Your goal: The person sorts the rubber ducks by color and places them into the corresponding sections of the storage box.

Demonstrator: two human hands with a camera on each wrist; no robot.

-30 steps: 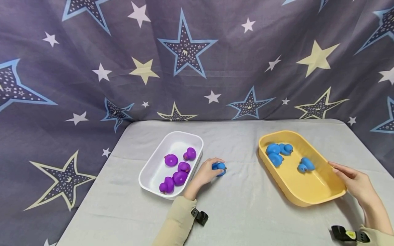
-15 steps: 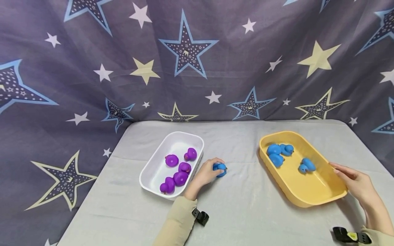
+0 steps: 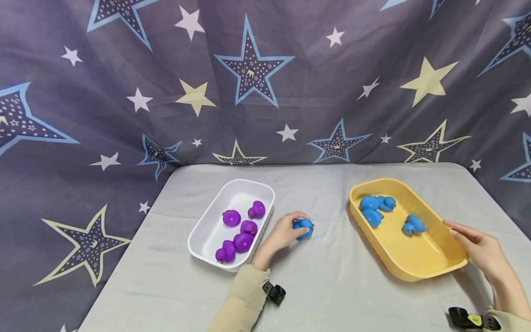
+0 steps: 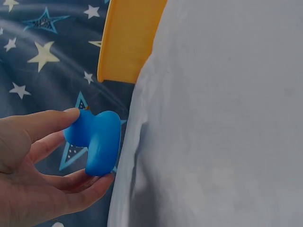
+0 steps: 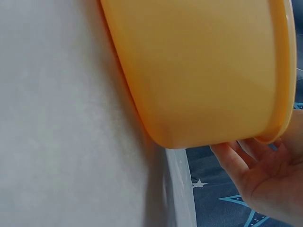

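Observation:
My left hand (image 3: 286, 230) pinches a blue toy duck (image 3: 304, 227) between thumb and fingertips, low over the grey cloth, just right of the white tray (image 3: 195, 226). In the left wrist view the duck (image 4: 102, 137) shows whole, with the thumb on its head end and fingers at its other side. My right hand (image 3: 481, 244) holds the right-hand rim of the yellow tray (image 3: 415, 260). Several blue ducks (image 3: 372, 216) lie inside that tray, mostly toward its far end. In the right wrist view the fingers (image 5: 232, 161) pass partly behind the tray's wall.
Several purple ducks (image 3: 243, 241) lie in the white tray. Grey cloth (image 3: 319, 276) covers the table between and in front of the trays. A dark star-patterned curtain (image 3: 269, 124) hangs along the table's back and left side.
Over the last half second my left hand has shifted slightly right with the blue duck, away from the white tray. The right hand and yellow tray stay in place.

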